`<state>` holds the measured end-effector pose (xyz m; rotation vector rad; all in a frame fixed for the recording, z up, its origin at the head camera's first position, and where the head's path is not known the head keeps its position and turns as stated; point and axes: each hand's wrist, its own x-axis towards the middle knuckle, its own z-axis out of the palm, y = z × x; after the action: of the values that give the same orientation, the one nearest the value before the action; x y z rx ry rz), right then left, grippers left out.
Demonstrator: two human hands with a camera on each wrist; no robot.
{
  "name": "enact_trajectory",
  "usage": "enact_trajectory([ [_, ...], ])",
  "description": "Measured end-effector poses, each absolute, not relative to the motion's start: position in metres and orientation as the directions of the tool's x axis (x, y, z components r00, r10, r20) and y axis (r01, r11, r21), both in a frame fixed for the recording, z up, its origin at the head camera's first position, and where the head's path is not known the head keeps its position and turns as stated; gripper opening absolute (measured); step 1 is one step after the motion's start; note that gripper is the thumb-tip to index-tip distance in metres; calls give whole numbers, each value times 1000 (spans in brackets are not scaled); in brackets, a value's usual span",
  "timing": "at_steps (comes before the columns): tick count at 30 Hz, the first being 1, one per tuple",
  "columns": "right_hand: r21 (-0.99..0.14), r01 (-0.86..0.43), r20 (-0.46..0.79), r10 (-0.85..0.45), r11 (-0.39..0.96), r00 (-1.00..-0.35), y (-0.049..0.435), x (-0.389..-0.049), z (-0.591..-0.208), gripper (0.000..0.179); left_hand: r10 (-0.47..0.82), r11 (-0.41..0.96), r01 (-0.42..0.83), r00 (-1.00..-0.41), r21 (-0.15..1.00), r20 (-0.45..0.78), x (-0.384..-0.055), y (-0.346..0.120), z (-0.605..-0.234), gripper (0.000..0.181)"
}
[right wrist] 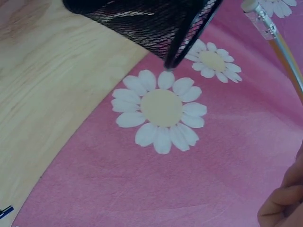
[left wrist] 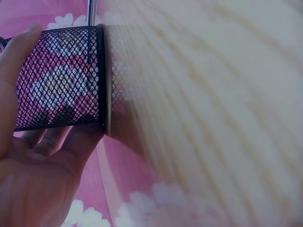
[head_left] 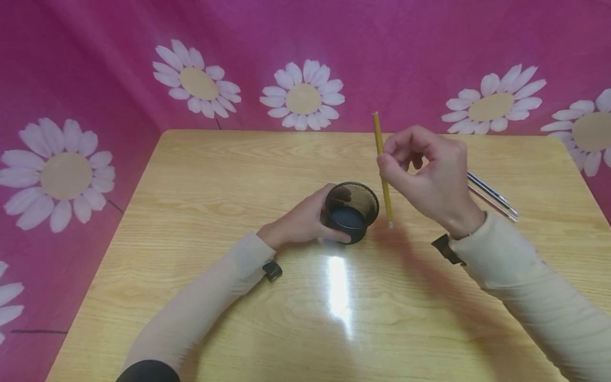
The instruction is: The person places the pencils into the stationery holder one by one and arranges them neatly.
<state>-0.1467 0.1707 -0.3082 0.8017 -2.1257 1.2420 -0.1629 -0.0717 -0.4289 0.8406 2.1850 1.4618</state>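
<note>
A black mesh pencil cup [head_left: 354,233] stands on the wooden table, its mouth up and nothing inside. Around its left side curl the fingers and thumb of my left hand [head_left: 305,217]; the left wrist view shows the mesh wall [left wrist: 61,80] between thumb and fingers. My right hand [head_left: 429,170] pinches a yellow pencil [head_left: 385,191] between thumb and fingertips, just right of the cup. The pencil hangs nearly upright, its eraser end [right wrist: 251,5] down, close to the cup's rim height.
More pencils [head_left: 494,193] lie on the table [head_left: 215,175] to the right, partly hidden behind my right hand and wrist. A pink cloth with white daisies [head_left: 406,63] hangs behind the table and along its left side.
</note>
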Motion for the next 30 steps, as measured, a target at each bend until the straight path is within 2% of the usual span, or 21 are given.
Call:
enact_trajectory([
  [14,-574,-750,739,-187,330,-647,153,-150,-299,23,666,278,274,-746,921,21,-164,-73,-431,90],
  [24,-530,-776,743,-254,342,-619,150,-153,-308,21,677,270,307,-735,912,47,-168,-73,-435,94],
  [30,-532,-774,719,-299,344,-627,152,-154,-319,16,672,278,303,-739,912,40,-165,-73,-429,92],
])
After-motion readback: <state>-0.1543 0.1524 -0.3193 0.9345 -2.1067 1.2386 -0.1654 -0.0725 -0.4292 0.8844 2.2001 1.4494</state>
